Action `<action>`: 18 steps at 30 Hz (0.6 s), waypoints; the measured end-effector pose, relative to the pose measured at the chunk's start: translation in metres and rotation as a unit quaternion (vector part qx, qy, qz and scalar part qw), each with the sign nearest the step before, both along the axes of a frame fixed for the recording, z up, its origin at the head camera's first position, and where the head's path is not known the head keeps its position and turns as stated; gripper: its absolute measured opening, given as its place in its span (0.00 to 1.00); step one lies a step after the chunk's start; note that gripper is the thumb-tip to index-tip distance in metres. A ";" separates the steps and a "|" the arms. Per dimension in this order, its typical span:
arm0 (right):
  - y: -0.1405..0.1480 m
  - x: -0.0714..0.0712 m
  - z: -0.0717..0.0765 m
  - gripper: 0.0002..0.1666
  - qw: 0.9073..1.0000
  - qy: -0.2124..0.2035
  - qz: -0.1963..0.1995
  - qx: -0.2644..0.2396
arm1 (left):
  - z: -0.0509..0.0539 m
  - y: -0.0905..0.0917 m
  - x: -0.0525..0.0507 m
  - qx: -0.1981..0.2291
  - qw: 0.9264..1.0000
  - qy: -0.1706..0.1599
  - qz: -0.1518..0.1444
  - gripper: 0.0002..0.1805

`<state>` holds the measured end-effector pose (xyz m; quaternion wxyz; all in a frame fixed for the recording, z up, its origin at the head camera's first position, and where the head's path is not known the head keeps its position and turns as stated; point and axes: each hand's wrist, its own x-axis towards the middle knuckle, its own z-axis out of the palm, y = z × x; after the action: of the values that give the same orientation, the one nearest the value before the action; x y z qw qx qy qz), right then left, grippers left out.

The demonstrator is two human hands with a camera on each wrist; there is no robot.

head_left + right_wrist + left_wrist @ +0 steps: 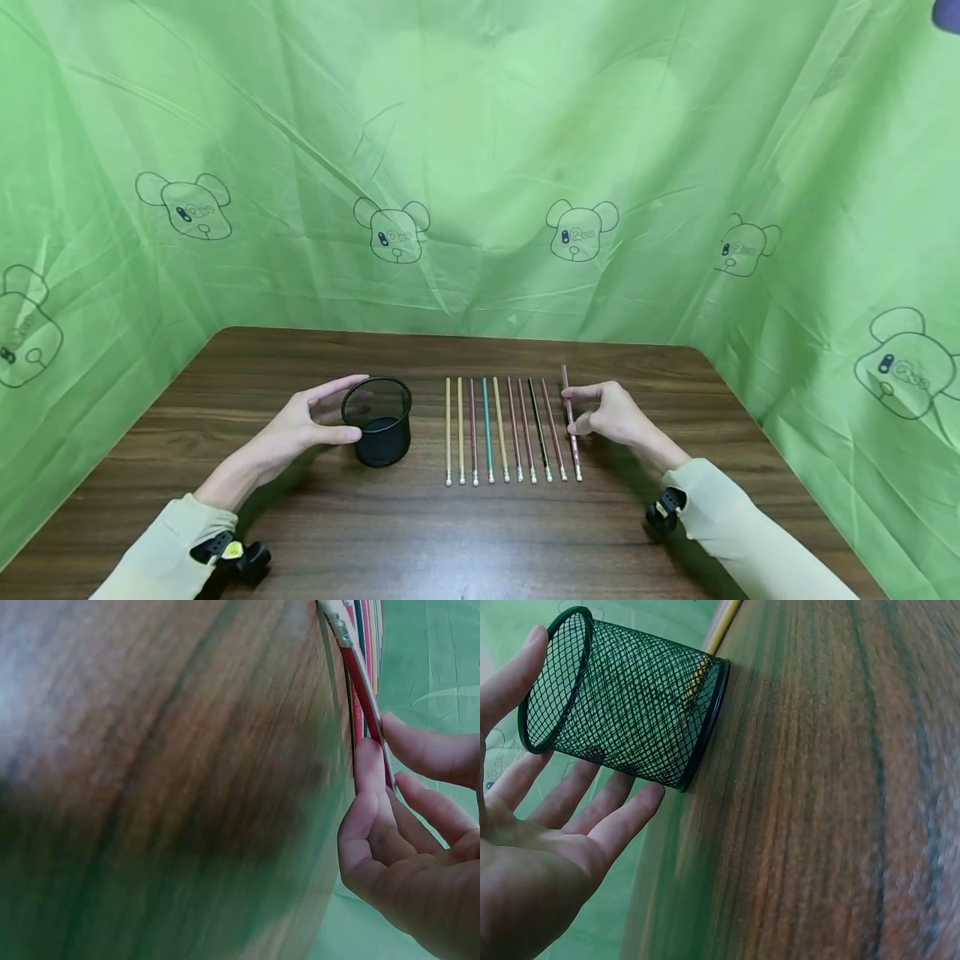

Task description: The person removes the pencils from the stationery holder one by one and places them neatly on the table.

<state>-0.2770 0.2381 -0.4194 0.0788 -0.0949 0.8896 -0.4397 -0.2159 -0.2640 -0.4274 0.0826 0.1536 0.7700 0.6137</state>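
A black mesh pen holder (383,446) stands upright on the table, left of a row of pencils. My left hand (285,437) holds it from the left, thumb at the near side of the rim and fingers behind. The left wrist view shows the fingers along the mesh wall of the holder (637,697). With thumb and fingers my right hand (615,417) pinches the rightmost pencil (575,452), a dark pink one. Its far end reaches beyond the others. In the right wrist view this pencil (364,690) crosses in front of the row, eraser end toward the camera.
Several pencils lie side by side, erasers toward me, among them a yellow pencil (448,433), a blue pencil (487,429) and a black pencil (539,429). Behind the brown wooden table (420,542) hangs a green curtain (480,150) with bear-head outlines.
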 end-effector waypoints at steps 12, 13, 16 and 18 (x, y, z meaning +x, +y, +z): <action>-0.004 -0.004 0.000 0.36 0.998 0.009 0.011 0.056 | 0.000 0.000 -0.001 0.000 1.000 -0.003 0.000 0.42; -0.005 -0.004 -0.001 0.36 0.998 0.009 0.011 0.058 | 0.000 0.000 -0.001 0.001 1.000 -0.003 -0.001 0.42; -0.006 -0.005 -0.002 0.34 0.998 0.011 0.011 0.066 | 0.000 -0.001 -0.001 0.002 1.000 -0.002 -0.002 0.42; -0.007 -0.005 -0.004 0.33 0.997 0.015 0.009 0.073 | -0.001 -0.001 -0.001 0.003 1.000 -0.002 -0.002 0.42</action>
<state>-0.2817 0.2314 -0.4230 0.0765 -0.1037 0.9195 -0.3714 -0.2171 -0.2651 -0.4282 0.0846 0.1544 0.7677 0.6161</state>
